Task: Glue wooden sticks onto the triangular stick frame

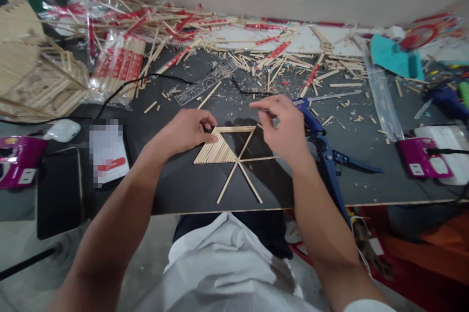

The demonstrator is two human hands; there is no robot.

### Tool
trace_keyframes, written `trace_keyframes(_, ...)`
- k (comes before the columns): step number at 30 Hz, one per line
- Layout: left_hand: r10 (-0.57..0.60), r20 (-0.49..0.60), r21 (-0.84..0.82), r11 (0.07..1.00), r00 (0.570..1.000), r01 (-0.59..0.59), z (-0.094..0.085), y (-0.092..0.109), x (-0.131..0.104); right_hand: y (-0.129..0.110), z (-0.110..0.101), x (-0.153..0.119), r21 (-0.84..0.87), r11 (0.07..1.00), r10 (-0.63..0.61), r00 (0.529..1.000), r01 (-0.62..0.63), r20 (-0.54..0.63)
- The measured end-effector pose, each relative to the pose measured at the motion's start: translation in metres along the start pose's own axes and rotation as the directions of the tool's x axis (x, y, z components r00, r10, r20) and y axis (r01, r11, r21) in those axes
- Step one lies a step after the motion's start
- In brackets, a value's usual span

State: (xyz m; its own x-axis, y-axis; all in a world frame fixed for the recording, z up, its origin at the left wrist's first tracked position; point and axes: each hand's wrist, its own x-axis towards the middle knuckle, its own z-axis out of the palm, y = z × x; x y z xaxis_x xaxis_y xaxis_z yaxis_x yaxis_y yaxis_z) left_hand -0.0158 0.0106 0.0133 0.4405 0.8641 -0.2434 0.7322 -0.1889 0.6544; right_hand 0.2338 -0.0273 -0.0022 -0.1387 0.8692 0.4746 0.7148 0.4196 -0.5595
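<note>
A flat frame of thin wooden sticks (215, 152) lies on the dark table near its front edge. Its spokes spread from one centre point, and one triangular section is filled with sticks side by side. At the upper left corner of this section, my left hand (185, 130) has its thumb and fingers closed on the frame. My right hand (284, 123) hovers just right of the frame's upper part, index finger stretched out and thumb apart. Nothing can be made out between those fingers. Right of this hand lie a blue glue gun (309, 117) and blue-handled cutters (326, 155).
A clear plastic ruler (205, 83) and scattered stick scraps lie behind the frame. Packs of wooden sticks (119, 65) are at the back left. Two phones (58, 194) lie left, near a black cable (120, 88). A purple power socket (425, 158) sits at right.
</note>
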Motion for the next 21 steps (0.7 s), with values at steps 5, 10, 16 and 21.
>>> trace_keyframes(5,0.177,-0.027,0.077,0.982,0.984,-0.174,-0.002,0.002,-0.001,0.021,-0.015,0.003,-0.078,0.992,0.097,0.991,-0.104,-0.098)
trace_keyframes(10,0.245,0.017,0.097,0.965,0.969,-0.245,-0.002,-0.002,0.0,0.021,-0.013,0.003,-0.064,0.99,0.125,0.991,-0.128,-0.048)
trace_keyframes(16,0.272,0.037,0.12,0.954,0.961,-0.275,-0.002,-0.006,0.002,0.02,-0.01,0.003,-0.023,0.989,0.148,0.989,-0.147,0.028)
trace_keyframes(21,0.294,0.019,0.17,0.941,0.956,-0.293,-0.002,-0.004,0.002,0.019,-0.007,0.003,-0.004,0.986,0.166,0.98,-0.167,0.114)
